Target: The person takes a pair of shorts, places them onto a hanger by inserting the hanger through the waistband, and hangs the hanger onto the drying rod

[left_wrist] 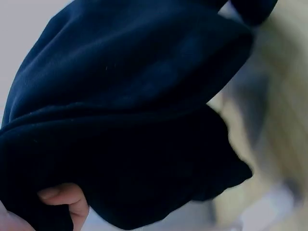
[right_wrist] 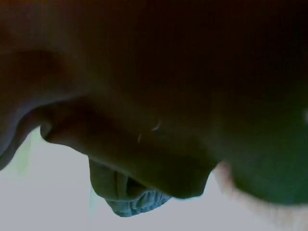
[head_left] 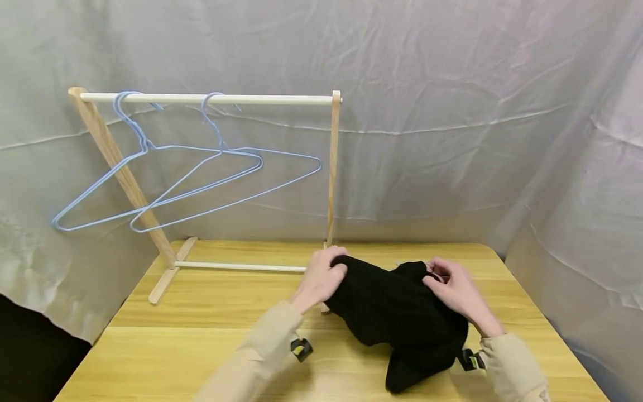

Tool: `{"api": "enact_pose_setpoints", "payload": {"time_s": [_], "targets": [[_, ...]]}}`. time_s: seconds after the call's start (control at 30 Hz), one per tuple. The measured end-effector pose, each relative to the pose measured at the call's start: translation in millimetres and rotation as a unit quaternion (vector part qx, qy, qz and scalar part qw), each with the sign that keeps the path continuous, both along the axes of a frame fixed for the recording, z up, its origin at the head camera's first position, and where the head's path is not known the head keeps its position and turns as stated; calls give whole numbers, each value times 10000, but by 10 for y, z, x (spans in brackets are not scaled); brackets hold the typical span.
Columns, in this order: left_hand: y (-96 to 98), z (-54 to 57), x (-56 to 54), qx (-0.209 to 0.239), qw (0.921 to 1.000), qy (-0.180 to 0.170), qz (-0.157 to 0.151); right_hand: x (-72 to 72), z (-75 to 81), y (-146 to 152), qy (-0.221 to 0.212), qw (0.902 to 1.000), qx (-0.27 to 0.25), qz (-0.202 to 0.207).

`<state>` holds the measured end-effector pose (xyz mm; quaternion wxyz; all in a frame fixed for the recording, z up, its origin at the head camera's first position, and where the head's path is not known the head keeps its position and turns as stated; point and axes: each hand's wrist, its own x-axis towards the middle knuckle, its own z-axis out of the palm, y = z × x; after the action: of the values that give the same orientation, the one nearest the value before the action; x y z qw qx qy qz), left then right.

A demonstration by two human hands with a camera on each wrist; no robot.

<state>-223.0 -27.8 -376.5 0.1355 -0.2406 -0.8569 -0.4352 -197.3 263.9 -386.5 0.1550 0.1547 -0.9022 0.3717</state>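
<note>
A black garment (head_left: 397,307) hangs bunched between both hands above the front right half of the table, its lower part drooping toward the front. My left hand (head_left: 321,276) grips its upper left corner. At its upper right edge, my right hand (head_left: 457,287) pinches the cloth between thumb and fingers. In the left wrist view the dark cloth (left_wrist: 134,144) fills most of the picture, and a curled finger (left_wrist: 72,195) shows at its edge. The right wrist view is mostly covered by cloth, with a gathered, ribbed end (right_wrist: 139,204) hanging below.
A wooden rack with a white top rail (head_left: 281,100) stands at the back left of the table (head_left: 201,357). Three light blue wire hangers (head_left: 226,207) hang from it. Its right post (head_left: 333,178) stands just behind my left hand. Grey curtains (head_left: 427,139) enclose the table.
</note>
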Motion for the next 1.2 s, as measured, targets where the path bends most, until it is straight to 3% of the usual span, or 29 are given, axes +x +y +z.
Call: {"api": "enact_pose_setpoints", "payload": {"time_s": [0.1,0.17,0.23,0.3,0.37,0.43,0.57,0.63,0.7,0.8,0.9,1.1,1.2], "targets": [[-306,86,17,-277,9996,87,60,47,-21,-163,-61,9985,155,518],[-479,101,30,-694,9973,-82,228,64,-73,-237,-418,9931,362,1031],[-614,80,45,-1331,9897,-348,407,72,-134,-274,-890,9832,562,1495],[-710,36,72,-1959,9769,-601,600,68,-184,-285,-1246,9737,674,1787],[-741,-10,90,-2276,9683,-747,704,42,-200,-258,-1400,9718,696,1767],[-728,-53,120,-2349,9666,-745,709,-1,-192,-226,-1422,9757,687,1521],[-605,-112,203,-2539,9655,-503,285,-129,-172,-181,-1482,9796,839,1068],[-536,-145,261,-2889,9554,-615,-11,-200,-187,-163,-1551,9770,1018,1048],[-479,-183,328,-3279,9402,-893,-240,-259,-212,-147,-1732,9718,1222,1032],[-436,-246,426,-3729,9152,-1478,-390,-337,-273,-123,-2067,9616,1480,1035],[-429,-281,493,-4017,8966,-1811,-439,-390,-348,-102,-2350,9505,1690,1128],[-450,-315,512,-4567,8678,-1850,-644,-405,-468,-91,-2818,9288,1735,1668],[-450,-364,487,-4739,8575,-1846,-781,-377,-481,-79,-3112,9203,1737,1614]]}}
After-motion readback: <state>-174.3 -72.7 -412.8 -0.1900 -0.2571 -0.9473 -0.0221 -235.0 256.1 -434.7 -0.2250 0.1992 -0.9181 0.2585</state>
